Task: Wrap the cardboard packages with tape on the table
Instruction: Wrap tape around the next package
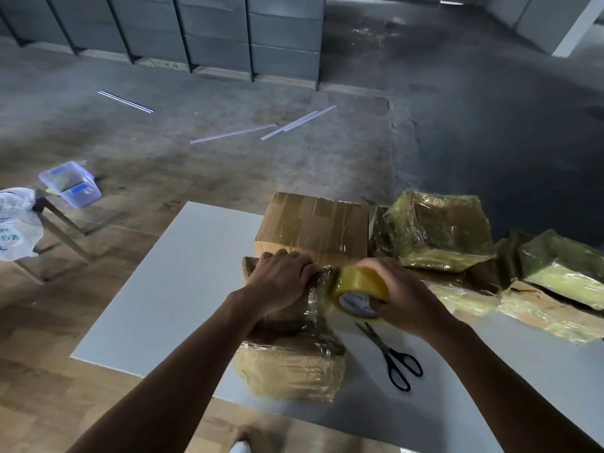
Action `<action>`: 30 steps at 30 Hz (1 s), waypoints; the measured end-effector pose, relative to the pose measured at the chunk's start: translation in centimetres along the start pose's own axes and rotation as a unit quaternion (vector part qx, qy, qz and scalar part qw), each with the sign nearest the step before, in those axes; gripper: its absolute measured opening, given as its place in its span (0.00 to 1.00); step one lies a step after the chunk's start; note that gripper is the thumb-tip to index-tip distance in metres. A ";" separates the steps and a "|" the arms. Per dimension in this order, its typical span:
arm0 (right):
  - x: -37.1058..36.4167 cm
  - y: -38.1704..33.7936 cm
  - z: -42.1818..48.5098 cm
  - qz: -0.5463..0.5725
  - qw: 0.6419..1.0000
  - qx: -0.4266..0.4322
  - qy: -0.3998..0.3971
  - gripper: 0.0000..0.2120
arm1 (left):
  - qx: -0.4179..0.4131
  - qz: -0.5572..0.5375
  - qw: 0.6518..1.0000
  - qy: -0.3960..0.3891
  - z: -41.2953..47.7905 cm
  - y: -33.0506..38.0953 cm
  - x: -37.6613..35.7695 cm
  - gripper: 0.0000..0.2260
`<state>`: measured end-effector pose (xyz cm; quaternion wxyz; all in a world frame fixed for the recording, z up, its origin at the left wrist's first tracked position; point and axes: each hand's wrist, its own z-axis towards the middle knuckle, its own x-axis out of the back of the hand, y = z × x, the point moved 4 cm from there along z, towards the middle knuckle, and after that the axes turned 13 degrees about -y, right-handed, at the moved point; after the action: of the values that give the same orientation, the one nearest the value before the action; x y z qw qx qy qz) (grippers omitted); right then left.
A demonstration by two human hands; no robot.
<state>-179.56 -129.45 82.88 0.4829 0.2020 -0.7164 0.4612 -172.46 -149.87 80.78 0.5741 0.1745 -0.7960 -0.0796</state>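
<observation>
A cardboard package (pixel 294 364), partly covered in shiny tape, lies at the near edge of the white table (pixel 170 282). My left hand (pixel 281 282) presses down on its top, fingers curled over the far edge. My right hand (pixel 402 295) grips a yellow tape roll (pixel 359 292) right beside the left hand, with a short stretch of tape running from the roll onto the package. A taped brown box (pixel 313 227) stands just behind.
Black scissors (pixel 392 358) lie on the table right of the package. Several tape-wrapped packages (pixel 438 230) are piled at the right. On the floor at left are a clear plastic bin (pixel 70 184), a white bag (pixel 18 223) on a stool, and loose white strips (pixel 228 134).
</observation>
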 end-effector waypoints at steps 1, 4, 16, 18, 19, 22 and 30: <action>-0.6 -0.1 0.0 0.024 0.999 0.018 0.014 0.28 | -0.003 -0.009 1.000 -0.003 0.0 -0.3 -0.1 0.18; -1.6 -0.7 -0.1 0.053 0.997 0.046 0.026 0.29 | -0.007 -0.013 1.000 -0.004 0.1 -0.7 0.0 0.17; -1.3 -1.2 0.5 -0.097 0.993 0.049 -0.053 0.31 | -0.064 -0.056 0.994 0.063 -1.7 -3.6 0.5 0.31; -1.6 -1.5 1.2 -0.097 0.993 0.049 -0.053 0.31 | -0.075 -0.062 0.993 0.069 -1.9 -3.7 0.7 0.29; -1.9 -1.9 1.6 -0.095 0.993 0.046 -0.052 0.31 | -0.082 -0.072 0.992 0.070 -2.0 -3.7 0.8 0.26; -2.7 -3.0 2.8 -0.121 0.991 0.056 -0.025 0.29 | -0.099 -0.085 0.989 0.067 -2.5 -3.0 1.4 0.17; -3.5 -3.5 4.1 -0.167 0.984 0.059 0.012 0.29 | 0.046 -0.089 0.991 0.092 -1.6 -0.3 1.3 0.12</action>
<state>-177.44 -135.26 80.96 0.5489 0.3416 -0.6384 0.4177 -171.23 -150.52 82.38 0.6269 0.2777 -0.7238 -0.0774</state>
